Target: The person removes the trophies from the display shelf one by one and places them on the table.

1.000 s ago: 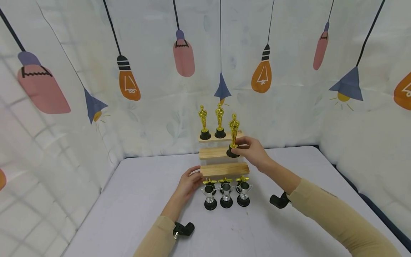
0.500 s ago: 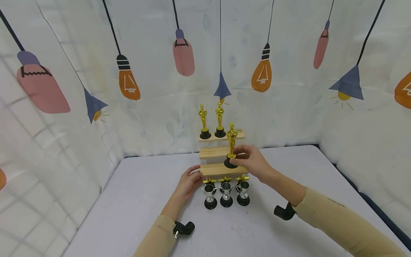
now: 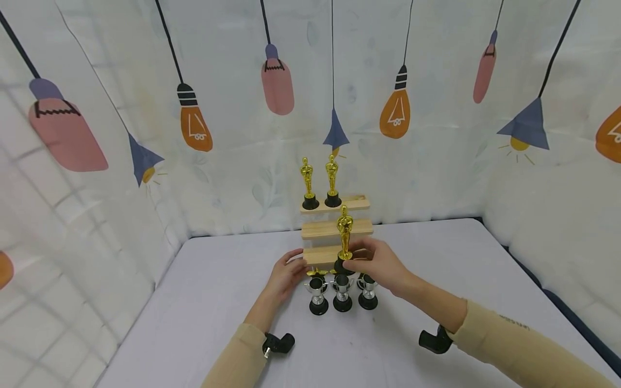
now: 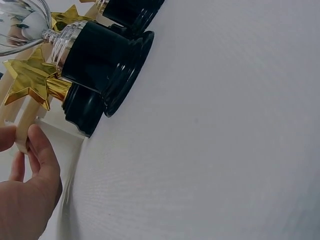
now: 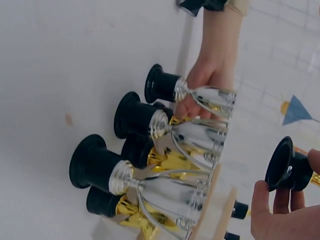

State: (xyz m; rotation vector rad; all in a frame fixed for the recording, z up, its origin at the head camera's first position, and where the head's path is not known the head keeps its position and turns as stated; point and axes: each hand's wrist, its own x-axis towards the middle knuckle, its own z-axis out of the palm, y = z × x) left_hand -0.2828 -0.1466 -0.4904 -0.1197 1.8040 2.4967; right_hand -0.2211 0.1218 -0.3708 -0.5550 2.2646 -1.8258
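My right hand (image 3: 380,265) grips a gold figurine trophy (image 3: 345,229) low down, at its black base (image 5: 287,165). It is held upright in the air before the lowest step of a three-tier wooden display stand (image 3: 320,255). At the stand's left end, my left hand (image 3: 283,277) pinches the edge of the lowest board (image 4: 23,130) between thumb and fingers. Two more gold figurine trophies, a left one (image 3: 307,183) and a right one (image 3: 332,180), stand on the top tier. In front of the stand are three silver cup trophies (image 3: 342,291).
Gold star trophies (image 4: 32,80) stand just behind the silver cups, partly hidden in the head view. A white cloth covers the table (image 3: 218,302). Behind it hangs a white curtain (image 3: 233,178) printed with lamps.
My right hand has lowered the gold figurine trophy from the height of the top tiers to in front of the lowest board, moving slightly left. The left hand keeps its hold on the stand.
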